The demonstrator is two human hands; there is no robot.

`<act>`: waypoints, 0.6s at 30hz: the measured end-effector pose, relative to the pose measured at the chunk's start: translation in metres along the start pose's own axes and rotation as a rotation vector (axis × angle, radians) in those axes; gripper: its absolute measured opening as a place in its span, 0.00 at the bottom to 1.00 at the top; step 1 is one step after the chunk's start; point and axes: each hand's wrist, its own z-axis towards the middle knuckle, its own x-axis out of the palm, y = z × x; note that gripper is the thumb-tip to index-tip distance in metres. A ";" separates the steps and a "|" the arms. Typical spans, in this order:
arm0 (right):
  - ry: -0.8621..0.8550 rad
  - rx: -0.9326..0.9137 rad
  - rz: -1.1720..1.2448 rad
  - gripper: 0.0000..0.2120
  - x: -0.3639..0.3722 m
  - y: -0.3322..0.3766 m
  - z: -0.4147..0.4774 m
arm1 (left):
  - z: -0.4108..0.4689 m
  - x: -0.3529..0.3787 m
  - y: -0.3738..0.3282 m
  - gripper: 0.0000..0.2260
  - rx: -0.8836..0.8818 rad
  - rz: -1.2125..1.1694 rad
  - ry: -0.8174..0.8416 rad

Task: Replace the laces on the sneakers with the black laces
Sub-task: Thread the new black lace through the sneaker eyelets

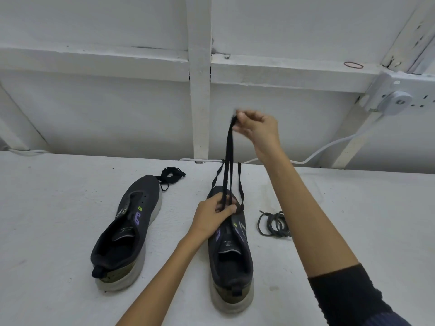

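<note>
Sleeved right hand [255, 128] pinches flat black lace [228, 165]; left hand [213, 214] seemingly pinches it at sneaker [233, 262].

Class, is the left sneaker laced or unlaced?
Unlaced: the left sneaker shows bare eyelets; a black lace lies bundled by its toe.

Your head camera (the only view) looks forward and down from just behind the heel of the right sneaker [237, 278], close above it, facing past its toe toward the wall [94, 109].
</note>
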 end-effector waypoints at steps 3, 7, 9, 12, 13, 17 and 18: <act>0.083 0.131 -0.840 0.23 -0.025 -0.030 0.001 | 0.000 0.001 0.001 0.06 -0.022 -0.063 0.009; 0.537 0.464 -1.119 0.26 -0.039 -0.048 -0.040 | 0.002 0.001 0.000 0.06 -0.018 -0.038 0.019; 0.545 0.413 -1.078 0.24 -0.039 -0.060 -0.057 | 0.003 0.001 0.000 0.06 -0.007 0.001 0.015; 0.402 0.238 -0.935 0.19 -0.034 -0.076 -0.067 | 0.003 0.001 0.001 0.06 -0.024 0.017 0.015; 0.355 0.201 -0.883 0.16 -0.034 -0.079 -0.067 | 0.003 0.001 0.001 0.07 -0.030 0.016 0.019; 0.290 0.176 -0.702 0.09 -0.033 -0.070 -0.068 | 0.003 -0.001 0.001 0.13 -0.010 0.054 0.026; 0.297 0.177 -0.663 0.08 -0.033 -0.066 -0.068 | 0.004 -0.002 0.000 0.12 -0.008 0.053 0.033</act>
